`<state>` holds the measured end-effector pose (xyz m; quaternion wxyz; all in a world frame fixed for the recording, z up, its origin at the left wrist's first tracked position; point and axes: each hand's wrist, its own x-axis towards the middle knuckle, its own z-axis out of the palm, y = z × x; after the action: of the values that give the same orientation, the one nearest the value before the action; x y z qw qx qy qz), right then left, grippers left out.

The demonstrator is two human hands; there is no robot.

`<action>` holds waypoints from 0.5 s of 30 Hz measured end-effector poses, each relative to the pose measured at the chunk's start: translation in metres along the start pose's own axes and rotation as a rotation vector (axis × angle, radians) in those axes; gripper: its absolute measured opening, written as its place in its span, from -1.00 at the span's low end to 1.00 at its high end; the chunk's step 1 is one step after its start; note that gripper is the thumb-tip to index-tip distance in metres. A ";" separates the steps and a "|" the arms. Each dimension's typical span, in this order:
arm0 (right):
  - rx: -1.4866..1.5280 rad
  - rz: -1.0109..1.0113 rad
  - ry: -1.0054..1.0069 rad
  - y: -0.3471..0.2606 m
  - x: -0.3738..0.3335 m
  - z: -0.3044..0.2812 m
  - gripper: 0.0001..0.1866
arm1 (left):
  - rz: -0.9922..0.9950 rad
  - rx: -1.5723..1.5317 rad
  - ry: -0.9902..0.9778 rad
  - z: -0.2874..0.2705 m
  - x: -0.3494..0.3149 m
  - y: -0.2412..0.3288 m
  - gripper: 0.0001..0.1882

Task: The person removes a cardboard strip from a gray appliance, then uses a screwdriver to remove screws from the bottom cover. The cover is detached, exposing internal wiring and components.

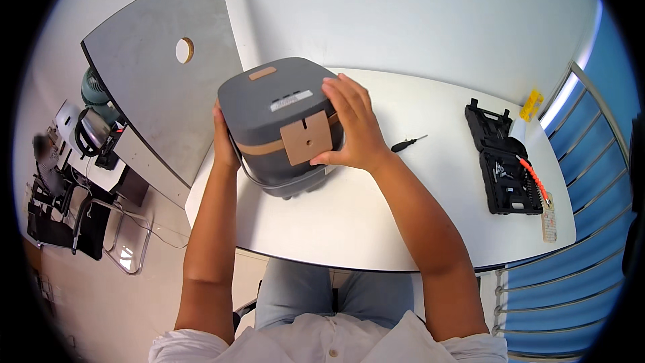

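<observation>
A dark grey rice cooker [269, 115] with a copper-coloured band and a square copper-coloured panel is held between my two hands over the table's left part. It is tilted, with small feet showing at its lower edge; whether it touches the table I cannot tell. My left hand [225, 140] presses against its left side, fingers partly hidden behind it. On the other side, my right hand [356, 124] grips the right corner, fingers on the lid's edge and thumb at the panel's lower corner. A black-handled screwdriver [405, 144] lies to the right of this hand.
On the white table's [430, 195] right side lies an open black tool case [504, 161] with bits. Near it are an orange flexible shaft [533, 178], a pale remote control [549, 222] and a yellow packet [531, 105]. A grey panel [158, 33] stands left; metal railing [571, 282] borders the right.
</observation>
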<state>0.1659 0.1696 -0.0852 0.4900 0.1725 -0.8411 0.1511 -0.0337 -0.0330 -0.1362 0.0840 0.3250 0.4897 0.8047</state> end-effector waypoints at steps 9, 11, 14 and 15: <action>0.030 0.341 -0.163 -0.038 0.053 -0.022 0.08 | -0.421 -0.304 0.060 0.052 -0.004 0.043 -0.22; 0.010 0.349 -0.177 -0.040 0.057 -0.018 0.07 | -0.427 -0.300 0.028 0.046 0.001 0.040 -0.25; -0.008 0.358 -0.167 -0.038 0.058 -0.014 0.06 | -0.373 -0.235 -0.055 0.037 0.014 0.026 -0.30; 0.011 0.372 -0.164 -0.039 0.059 -0.013 0.04 | -0.380 -0.273 -0.060 0.036 0.014 0.023 -0.31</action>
<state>0.1659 0.1322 -0.0241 0.3825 0.0287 -0.8946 0.2291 -0.0187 -0.0123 -0.0997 0.2916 0.2362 0.4260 0.8233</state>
